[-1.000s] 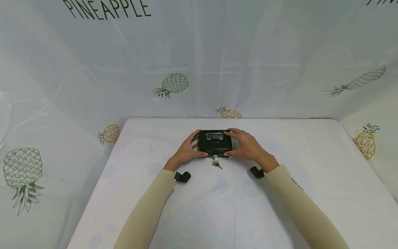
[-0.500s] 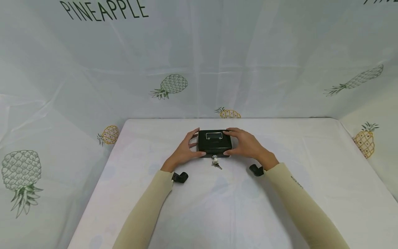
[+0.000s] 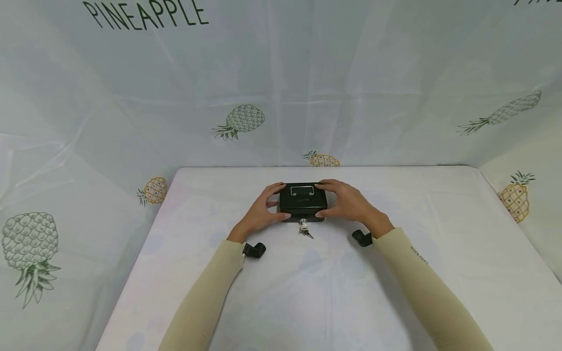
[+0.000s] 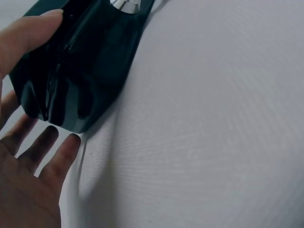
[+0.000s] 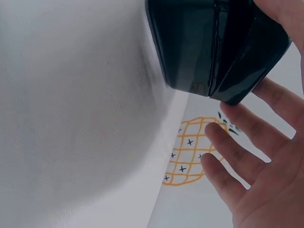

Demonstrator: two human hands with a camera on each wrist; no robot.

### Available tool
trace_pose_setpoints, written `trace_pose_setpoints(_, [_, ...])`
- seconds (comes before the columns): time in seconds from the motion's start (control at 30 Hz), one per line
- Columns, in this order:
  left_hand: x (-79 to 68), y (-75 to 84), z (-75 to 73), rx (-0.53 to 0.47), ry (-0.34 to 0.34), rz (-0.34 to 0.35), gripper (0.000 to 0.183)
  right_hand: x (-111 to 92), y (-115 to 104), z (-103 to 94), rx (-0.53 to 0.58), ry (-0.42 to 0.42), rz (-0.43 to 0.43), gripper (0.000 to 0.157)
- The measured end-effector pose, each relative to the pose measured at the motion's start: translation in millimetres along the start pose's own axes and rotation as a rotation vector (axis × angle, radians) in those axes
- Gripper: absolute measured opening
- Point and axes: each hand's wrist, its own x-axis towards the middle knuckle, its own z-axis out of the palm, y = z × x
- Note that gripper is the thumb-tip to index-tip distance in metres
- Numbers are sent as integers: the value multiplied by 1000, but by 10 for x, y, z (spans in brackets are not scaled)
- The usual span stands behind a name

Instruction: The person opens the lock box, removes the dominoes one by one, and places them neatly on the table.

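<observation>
A small black metal cash box (image 3: 303,202) with a lid handle (image 3: 302,190) lies near the far edge of the table. Keys (image 3: 306,232) hang from the lock at its front. My left hand (image 3: 259,212) holds the box's left end, thumb at the front edge and index finger at the back corner. At the opposite end, my right hand (image 3: 349,204) grips it the same way. In the left wrist view, the thumb (image 4: 35,31) presses the box while the lower fingers stay spread beside it. The right wrist view has the lower fingers (image 5: 237,156) spread off the end.
The table (image 3: 281,292) is covered in white cloth. Behind it rises a pineapple-printed curtain (image 3: 373,73), which also runs along both sides. A black wrist camera mount (image 3: 254,250) sits at the left sleeve, and another black mount (image 3: 362,238) at the right.
A second ago both hands were on the box as now. The left fingers lifted slightly off the back corner half a second ago and now touch it again. The box has barely moved.
</observation>
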Motion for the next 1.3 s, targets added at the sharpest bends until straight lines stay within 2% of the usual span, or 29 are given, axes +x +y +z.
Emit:
trace_pose_setpoints(0.43, [56, -39, -32, 81, 10, -12, 85, 37, 68, -24, 56, -10, 5, 81])
trace_pose_setpoints(0.6, [66, -35, -44, 84, 20, -15, 83, 51, 94, -20, 80, -7, -2, 80])
trace_pose_setpoints(0.77, [76, -47, -43, 90, 26, -24, 82, 56, 139, -4, 150, -34, -16, 79])
trace_pose_setpoints(0.93, [79, -53, -37, 87, 26, -19, 82, 31, 183, 15, 169, -59, -50, 84])
trace_pose_setpoints(1.1, [84, -56, -34, 81, 25, -15, 82, 15, 220, 56, 167, -32, -80, 85])
trace_pose_setpoints(1.3, [93, -46, -43, 67, 23, -29, 81, 4, 236, 73, 184, 12, -76, 81])
